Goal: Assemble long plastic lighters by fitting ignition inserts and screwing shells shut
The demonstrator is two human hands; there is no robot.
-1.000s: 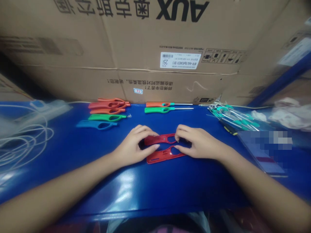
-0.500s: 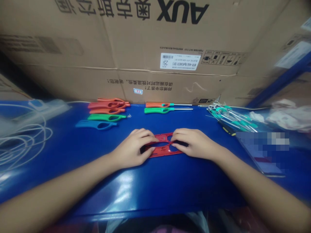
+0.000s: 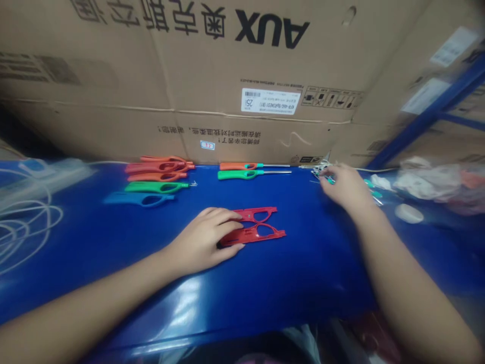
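Two red plastic lighter shell halves [image 3: 261, 225] lie side by side on the blue table [image 3: 265, 283]. My left hand [image 3: 206, 237] rests on their left ends, fingers curled over them. My right hand [image 3: 343, 187] has reached to the far right, onto a pile of teal-handled metal lighter inserts [image 3: 373, 189], with its fingers bent down among them; what they pinch is hidden.
Orange, green and blue shells [image 3: 157, 177] lie in a row at the back left. Two assembled lighters, orange and green [image 3: 250, 170], lie at the back centre. A big cardboard box [image 3: 227, 76] walls the back. White cord [image 3: 26, 222] coils at left, plastic bags [image 3: 435, 182] at right.
My right hand has left the red shells and moved right and back to the insert pile. The two red halves now lie together under my left hand. The view has shifted right.
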